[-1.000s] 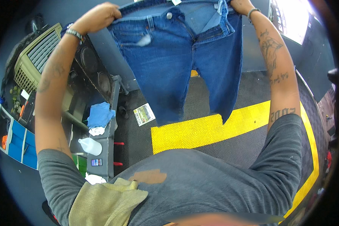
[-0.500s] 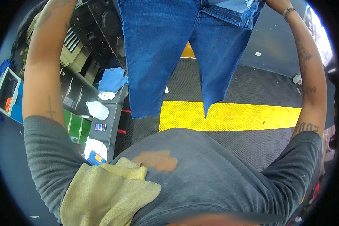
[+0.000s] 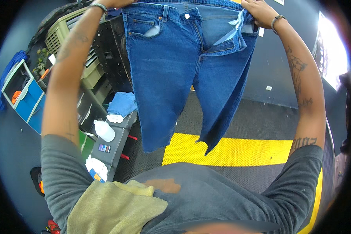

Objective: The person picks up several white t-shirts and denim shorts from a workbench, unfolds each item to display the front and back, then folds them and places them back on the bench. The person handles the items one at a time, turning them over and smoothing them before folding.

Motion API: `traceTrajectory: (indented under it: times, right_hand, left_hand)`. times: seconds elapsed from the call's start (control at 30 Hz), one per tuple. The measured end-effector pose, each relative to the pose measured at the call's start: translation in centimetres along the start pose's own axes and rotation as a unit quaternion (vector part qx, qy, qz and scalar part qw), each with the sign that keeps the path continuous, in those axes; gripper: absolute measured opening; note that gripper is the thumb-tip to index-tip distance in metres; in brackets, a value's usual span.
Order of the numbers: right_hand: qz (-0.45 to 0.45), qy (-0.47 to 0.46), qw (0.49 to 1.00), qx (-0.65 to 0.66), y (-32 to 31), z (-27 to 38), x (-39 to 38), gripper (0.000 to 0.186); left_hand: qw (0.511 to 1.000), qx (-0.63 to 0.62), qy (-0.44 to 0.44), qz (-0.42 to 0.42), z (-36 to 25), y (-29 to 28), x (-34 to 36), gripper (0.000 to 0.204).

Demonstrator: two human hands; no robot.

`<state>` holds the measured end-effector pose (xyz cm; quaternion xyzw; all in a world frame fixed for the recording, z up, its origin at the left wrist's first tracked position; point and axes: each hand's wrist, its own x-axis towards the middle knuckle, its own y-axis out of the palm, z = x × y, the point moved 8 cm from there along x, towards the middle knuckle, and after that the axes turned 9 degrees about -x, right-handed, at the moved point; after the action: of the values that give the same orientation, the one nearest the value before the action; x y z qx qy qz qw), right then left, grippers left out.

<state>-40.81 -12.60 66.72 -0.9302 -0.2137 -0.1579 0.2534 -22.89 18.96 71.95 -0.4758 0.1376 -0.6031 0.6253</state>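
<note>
A pair of blue jeans (image 3: 160, 85) hangs spread out in front of me, waistband up and legs down. The fly is undone, and one front flap folds outward below the metal button. My left hand (image 3: 119, 3) is closed on the waistband's left end, partly cut off by the upper edge. At the other end, my right hand (image 3: 259, 12) grips the waistband with bent fingers. Both arms are raised and stretched forward. A yellow towel (image 3: 117, 204) lies over my left shoulder.
On a dark bench (image 3: 122, 147) at the left are folded blue clothing (image 3: 122, 104), a white plastic jug (image 3: 104, 130), a phone (image 3: 104, 148) and a white cloth (image 3: 96, 167). Blue drawers (image 3: 30, 102) stand farther left. A yellow strip (image 3: 245, 152) crosses the dark floor tiles.
The jeans now sit lower in view, so the waistband and both hands show. My left hand has come into sight at the top. The whole view has tilted upward.
</note>
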Motion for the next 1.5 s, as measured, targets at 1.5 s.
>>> traceTrajectory:
  times: [1.5]
  right_hand:
    - [0.012,-0.148,0.968,0.203,2.3,18.8,-8.2,0.032]
  left_hand:
    - [0.738,-0.674,-0.042,-0.002,-18.9,12.5,-2.7,0.028]
